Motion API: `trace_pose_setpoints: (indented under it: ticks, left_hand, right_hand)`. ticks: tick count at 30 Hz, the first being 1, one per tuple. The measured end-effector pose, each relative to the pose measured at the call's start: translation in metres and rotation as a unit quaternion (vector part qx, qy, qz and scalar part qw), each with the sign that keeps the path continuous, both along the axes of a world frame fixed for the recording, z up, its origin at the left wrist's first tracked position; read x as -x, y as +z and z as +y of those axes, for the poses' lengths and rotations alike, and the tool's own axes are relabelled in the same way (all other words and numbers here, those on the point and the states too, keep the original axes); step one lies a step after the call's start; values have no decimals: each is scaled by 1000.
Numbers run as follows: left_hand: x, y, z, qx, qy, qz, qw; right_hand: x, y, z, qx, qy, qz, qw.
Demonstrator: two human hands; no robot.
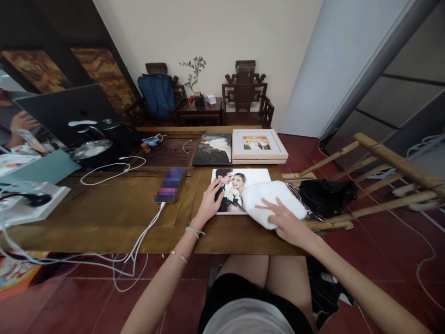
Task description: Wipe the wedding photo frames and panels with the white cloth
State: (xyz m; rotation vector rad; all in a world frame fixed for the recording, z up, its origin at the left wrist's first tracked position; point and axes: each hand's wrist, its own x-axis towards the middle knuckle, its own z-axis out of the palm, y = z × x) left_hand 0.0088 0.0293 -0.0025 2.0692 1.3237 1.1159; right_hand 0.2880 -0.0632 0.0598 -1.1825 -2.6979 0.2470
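Note:
A wedding photo panel (239, 206) with a white background lies flat at the table's near edge, showing a couple and a bouquet. My left hand (209, 202) rests on the panel's left side, fingers stretched out over the print. On its right part lies a fluffy white cloth (259, 195), hiding that side of the picture and reaching past its edge. My right hand (287, 222) lies on top of the cloth with two fingers spread apart and the others partly bent. No grip on the cloth shows.
Behind the panel lie a dark photo album (203, 150) and a framed picture (239, 146). A phone (170, 185) with a white cable is to the left, near a power strip (48, 204) and a laptop (69, 109). A bamboo rack (392, 164) and black bag (327, 197) stand right.

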Motion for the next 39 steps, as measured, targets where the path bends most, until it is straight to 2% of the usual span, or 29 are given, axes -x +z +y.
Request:
trace_pose_setpoints:
  ticks: [3,7,9,11,13,15,18,21,23,26,29,36,39]
  left_hand:
    - [1,0,-1,5,-2,9,1000]
    - [3,-2,1,0,-12,8,1000]
    - [4,-3,2,-5,-14,6,1000]
    - [3,-4,3,-10,-12,7,1000]
    - [2,-5,3,-15,-9,12,1000]
    - [1,-4,3,-19,-6,17,1000]
    - [-1,-5,2,-19,2,18,1000]
    - [-1,-6,2,-17,6,16,1000]
    - [-1,-6,1,-15,6,17,1000]
    - [0,-6,2,-11,1,21,1000]
    - [1,-5,3,-8,-7,21,1000]
    - [5,-8,6,-22,-22,24,999]
    - [4,-7,6,-18,-21,24,999]
  right_hand:
    - [-1,2,45,-8,-41,-6,999]
    - [3,17,112,-10,-93,-27,995]
    - [5,25,133,-5,-99,-27,995]
    - [5,30,140,-5,-101,-24,995]
    - [3,29,133,-2,-104,-27,994]
    - [0,24,111,2,-102,-33,994]
    - [-4,13,58,1,-64,-27,998]
    - [-3,7,-3,33,-26,-18,999]
    - [2,7,-33,56,-6,-12,998]
    - [13,10,-45,76,-1,-9,997]
    - [20,15,-13,67,-16,-18,997]
    - [19,30,124,3,-63,-29,998]
    - [21,35,148,-5,-69,-29,997]
